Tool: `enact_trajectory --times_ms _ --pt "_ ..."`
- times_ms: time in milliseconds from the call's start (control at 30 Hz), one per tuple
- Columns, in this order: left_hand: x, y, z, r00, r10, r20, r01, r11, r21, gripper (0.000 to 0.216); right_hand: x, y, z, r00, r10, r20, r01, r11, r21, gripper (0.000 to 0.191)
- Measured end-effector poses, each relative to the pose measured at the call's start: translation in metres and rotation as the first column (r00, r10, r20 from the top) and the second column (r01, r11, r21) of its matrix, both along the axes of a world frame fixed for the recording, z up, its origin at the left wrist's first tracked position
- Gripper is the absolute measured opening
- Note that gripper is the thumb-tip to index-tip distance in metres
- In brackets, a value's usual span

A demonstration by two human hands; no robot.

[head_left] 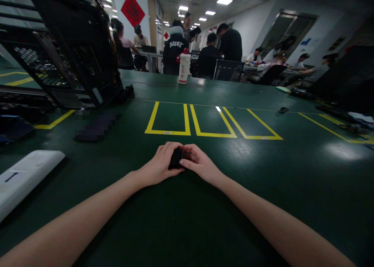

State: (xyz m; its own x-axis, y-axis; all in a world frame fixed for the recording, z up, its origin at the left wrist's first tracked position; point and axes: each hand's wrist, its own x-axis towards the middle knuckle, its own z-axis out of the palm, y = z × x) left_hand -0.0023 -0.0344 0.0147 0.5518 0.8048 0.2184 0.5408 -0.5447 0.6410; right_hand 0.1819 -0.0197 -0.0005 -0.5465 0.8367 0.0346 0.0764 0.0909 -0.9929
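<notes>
Both my hands rest on the dark green table (187, 212) and meet around a small black object (176, 158). My left hand (160, 165) curls over its left side with the fingers closed. My right hand (198, 163) pinches its right side with thumb and fingers. Most of the object is hidden between the hands, so I cannot tell what it is. Three yellow taped rectangles (204, 121) lie on the table just beyond the hands.
A black open computer case (73, 45) stands at the far left. A white flat panel (23, 177) lies at the left edge. A white bottle with a red cap (184, 66) stands at the far side. Several people sit at tables behind.
</notes>
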Motion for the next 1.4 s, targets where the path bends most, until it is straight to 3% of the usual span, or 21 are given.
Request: enact_trajectory --times_ms 233,433,767,967,1167,1400 --pt "-0.0002 -0.0002 0.0002 1.000 0.000 -0.001 0.000 1.000 0.017 0.052 0.0012 0.0016 -0.0019 0.994 0.064 -0.084 -0.067 0.997 -0.038 0.033" --pt "0.0014 0.0003 0.0004 1.000 -0.002 -0.027 0.003 0.999 0.041 0.053 -0.0008 0.0002 -0.0016 0.998 0.015 -0.062 -0.015 1.000 0.000 0.019" --pt "0.0004 0.0002 0.0000 1.000 0.003 -0.001 -0.003 1.000 0.001 0.053 -0.0001 0.0008 -0.0007 1.000 -0.005 0.007 0.005 1.000 -0.003 0.028" --pt "-0.0002 0.0003 -0.0007 1.000 0.002 0.006 -0.002 1.000 0.014 0.051 0.0004 -0.0012 0.0007 0.994 0.054 -0.090 -0.057 0.998 -0.029 0.030" --pt "-0.0006 0.0004 -0.0011 1.000 0.004 0.004 -0.004 1.000 0.005 0.054 -0.0014 -0.0034 0.0015 0.998 0.013 -0.061 -0.016 0.999 -0.034 0.020" --pt "0.0008 0.0009 -0.0010 1.000 0.011 0.010 -0.011 1.000 0.021 0.052 -0.0016 0.0004 -0.0019 0.999 -0.006 -0.041 0.006 1.000 -0.006 0.029"
